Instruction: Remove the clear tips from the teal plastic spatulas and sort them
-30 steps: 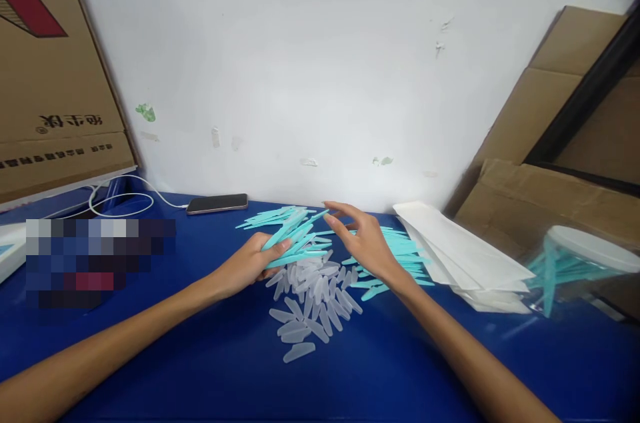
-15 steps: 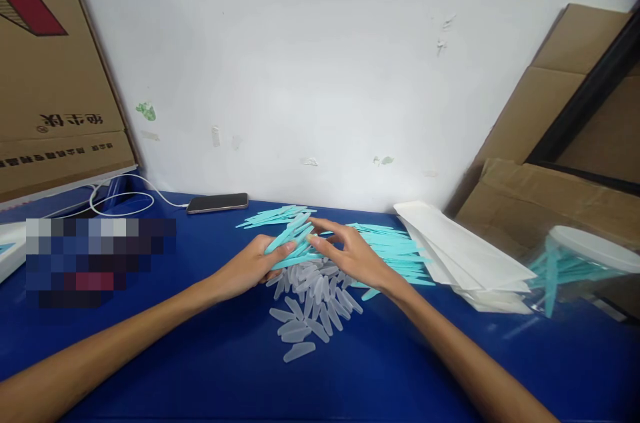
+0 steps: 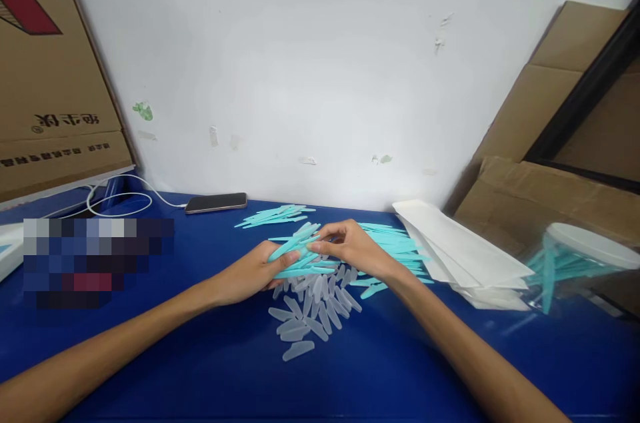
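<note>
My left hand (image 3: 257, 271) is closed around a bunch of turquoise eyebrow razors (image 3: 295, 256), its thumb lying across them. At the bunch's right end, my right hand (image 3: 350, 248) pinches a razor between thumb and fingertips; the exact grip is partly hidden. Beneath both hands lies a loose heap of translucent blade caps (image 3: 320, 296), a few spread toward me. Just past my right hand, a larger pile of turquoise razors (image 3: 395, 250) rests on the table. Behind the held bunch is a smaller razor pile (image 3: 275, 215).
The table (image 3: 200, 356) is blue. White paper envelopes (image 3: 465, 250) lie on the right, beside a clear tub (image 3: 575, 263) of turquoise razors with a white rim. A phone (image 3: 216, 202) on a white cable lies near the wall. Cardboard boxes (image 3: 50, 76) stand at the sides.
The held razors have fanned out and sit flatter over the caps. My right hand's fingers have closed in from a wider, raised curve to a pinch at the bunch.
</note>
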Tool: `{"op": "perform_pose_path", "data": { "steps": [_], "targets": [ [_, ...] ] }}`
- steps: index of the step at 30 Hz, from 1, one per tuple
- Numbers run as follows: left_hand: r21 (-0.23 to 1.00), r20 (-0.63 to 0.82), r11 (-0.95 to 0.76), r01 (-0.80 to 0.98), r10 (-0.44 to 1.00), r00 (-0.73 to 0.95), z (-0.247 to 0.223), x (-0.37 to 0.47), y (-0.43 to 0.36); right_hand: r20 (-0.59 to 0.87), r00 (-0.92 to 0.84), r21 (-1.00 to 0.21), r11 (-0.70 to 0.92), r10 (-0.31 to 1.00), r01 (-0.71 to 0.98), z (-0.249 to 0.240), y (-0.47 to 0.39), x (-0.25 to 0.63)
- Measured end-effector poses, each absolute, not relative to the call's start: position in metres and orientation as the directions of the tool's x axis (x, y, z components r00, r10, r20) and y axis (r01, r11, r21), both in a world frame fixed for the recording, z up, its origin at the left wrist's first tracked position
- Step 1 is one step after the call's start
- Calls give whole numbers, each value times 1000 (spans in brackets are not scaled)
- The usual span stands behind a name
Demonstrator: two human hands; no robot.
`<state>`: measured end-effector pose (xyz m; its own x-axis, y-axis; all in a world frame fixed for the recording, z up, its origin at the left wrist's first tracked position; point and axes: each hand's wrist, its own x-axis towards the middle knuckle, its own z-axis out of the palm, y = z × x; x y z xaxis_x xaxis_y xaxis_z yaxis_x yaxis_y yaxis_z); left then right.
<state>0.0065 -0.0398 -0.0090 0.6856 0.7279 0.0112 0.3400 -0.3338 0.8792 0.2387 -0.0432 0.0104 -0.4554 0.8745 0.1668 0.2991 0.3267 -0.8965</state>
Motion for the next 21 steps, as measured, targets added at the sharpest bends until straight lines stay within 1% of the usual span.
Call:
{"op": "perform_pose_path", "data": {
  "steps": [7,16,21],
  "targets": [
    [854,60,-380,356,751,657,-10,7,-39,227,-421,-879,370,878,300,5,-43,233],
    [852,54,-379,361,749,661,-4,8,-46,270,-403,-880,394,874,264,4,-42,233],
    [875,81,-371,312,747,660,-1,9,-47,230,-436,-893,367,870,262,6,-44,233]
  ]
}}
